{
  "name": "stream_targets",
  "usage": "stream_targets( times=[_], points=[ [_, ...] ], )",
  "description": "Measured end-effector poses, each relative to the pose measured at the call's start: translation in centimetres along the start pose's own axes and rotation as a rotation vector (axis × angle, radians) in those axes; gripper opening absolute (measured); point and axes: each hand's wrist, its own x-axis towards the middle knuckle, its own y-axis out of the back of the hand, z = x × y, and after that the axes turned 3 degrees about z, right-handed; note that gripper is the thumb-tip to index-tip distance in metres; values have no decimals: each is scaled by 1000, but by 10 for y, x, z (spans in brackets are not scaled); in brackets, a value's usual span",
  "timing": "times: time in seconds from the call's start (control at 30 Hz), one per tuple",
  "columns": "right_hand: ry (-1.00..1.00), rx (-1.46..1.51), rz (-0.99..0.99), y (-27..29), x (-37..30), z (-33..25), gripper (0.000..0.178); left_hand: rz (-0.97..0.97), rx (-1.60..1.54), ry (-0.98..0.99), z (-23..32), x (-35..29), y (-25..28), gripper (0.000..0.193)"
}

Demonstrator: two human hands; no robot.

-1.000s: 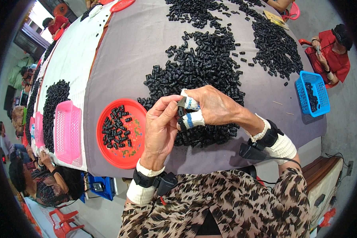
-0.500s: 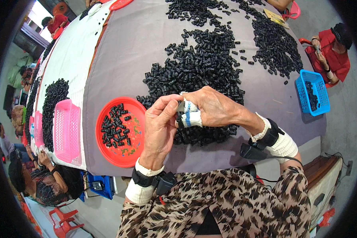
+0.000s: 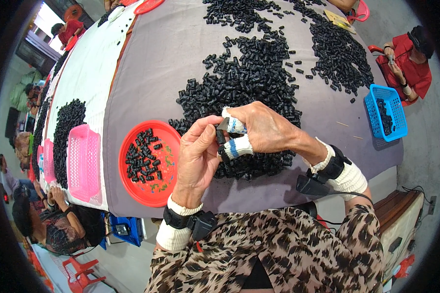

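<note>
My left hand (image 3: 194,158) pinches a small black cylindrical piece (image 3: 220,136) between thumb and fingers. Against its upper end, my right hand (image 3: 269,129) holds a small grey blade (image 3: 224,123), its handle hidden in the grip. White coverings with blue marks wrap some of the right fingers. Both hands meet over the near edge of a large heap of similar black pieces (image 3: 244,80). Just left of my left hand sits a round red plate (image 3: 131,189) with a floral pattern, holding several black pieces.
Pink baskets (image 3: 84,163) stand on the white cloth at left beside another black heap (image 3: 69,117). A blue basket (image 3: 398,110) holding some pieces stands at the right. Grey cloth (image 3: 149,73) covers my table. Co-workers sit along both sides; one in red (image 3: 408,63) works at right.
My right hand has turned and shifted up slightly, and its wrapped fingers are spread further apart. The black piece and blade between my hands now show more clearly.
</note>
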Motion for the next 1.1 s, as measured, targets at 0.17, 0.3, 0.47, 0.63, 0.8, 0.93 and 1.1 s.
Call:
stream_targets(
  times=[0.17, 0.3, 0.47, 0.63, 0.8, 0.93, 1.1],
  points=[
    [11, -47, 7, 1, 2, -2, 37, 5, 19, 12, 2, 0, -4, 21],
    [21, -71, -5, 0, 2, 1, 36, 40, 44, -2, 1, 0, -4, 20],
    [25, -61, -10, -5, 1, 6, 34, 87, 74, -7, -1, 1, -2, 19],
    [26, -86, 11, 0, 1, -3, 33, 78, 83, 4, 2, 0, -6, 18],
    [23, -95, -28, -2, 2, 2, 32, 92, 133, -37, 3, -1, -8, 18],
    [43, -52, -46, -5, 1, 7, 29, 101, 151, -38, 1, -1, -6, 18],
    [89, -102, 35, -3, -2, 2, 32, 111, 106, -42, 1, 1, -10, 18]
  ],
)
